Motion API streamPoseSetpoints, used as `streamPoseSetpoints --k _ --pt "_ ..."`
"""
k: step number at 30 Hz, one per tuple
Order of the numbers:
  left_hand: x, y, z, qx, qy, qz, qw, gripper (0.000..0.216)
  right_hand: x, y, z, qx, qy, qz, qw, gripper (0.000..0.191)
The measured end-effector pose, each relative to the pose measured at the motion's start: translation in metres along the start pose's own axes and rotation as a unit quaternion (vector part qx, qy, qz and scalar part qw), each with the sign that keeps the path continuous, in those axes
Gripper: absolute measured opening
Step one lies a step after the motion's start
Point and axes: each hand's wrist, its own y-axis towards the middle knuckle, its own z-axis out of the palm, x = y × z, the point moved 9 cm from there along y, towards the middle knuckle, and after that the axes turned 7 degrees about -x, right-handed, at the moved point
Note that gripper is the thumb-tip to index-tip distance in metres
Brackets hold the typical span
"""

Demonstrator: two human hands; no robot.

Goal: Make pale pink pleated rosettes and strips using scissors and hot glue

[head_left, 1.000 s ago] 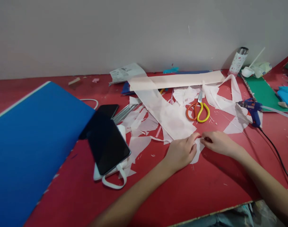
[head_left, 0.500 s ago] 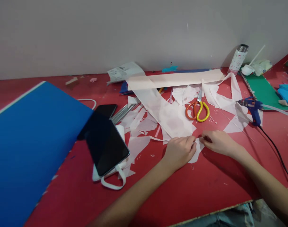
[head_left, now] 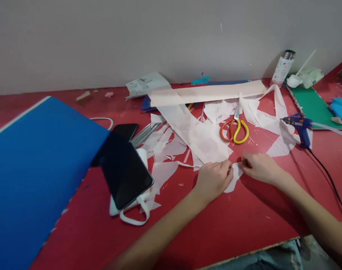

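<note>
A small piece of thin white sheet, paper or cloth, lies between my two hands at the front of the table. My left hand is closed on its left side, the fingertips curled under and partly hidden. At its upper right edge, my right hand pinches with thumb and fingers bent. Just beyond the hands are scissors with one red and one yellow handle loop. A larger thin white sheet spreads behind my left hand.
A blue glue gun with a black cord sits on the right. A phone rests on a white power bank at left, near a large blue board. A bottle and a green board stand at the back right.
My right hand has shifted very slightly to the right. My left hand stays on the white piece, and the things on the table look the same.
</note>
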Motion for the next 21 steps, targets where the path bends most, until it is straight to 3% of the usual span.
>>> streamPoseSetpoints --k 4,10,21 --pt "0.002 0.0 0.002 0.02 -0.01 -0.008 1.0 0.018 0.0 0.002 -0.004 -0.027 0.009 -0.01 1.0 0.015" --pt "0.001 -0.002 0.004 0.021 -0.019 0.009 1.0 0.02 0.019 0.001 0.0 -0.02 0.057 -0.133 0.989 0.015" --pt "0.001 -0.004 0.0 -0.006 -0.017 0.017 1.0 0.026 0.018 0.0 0.006 -0.027 0.0 -0.128 0.991 0.023"
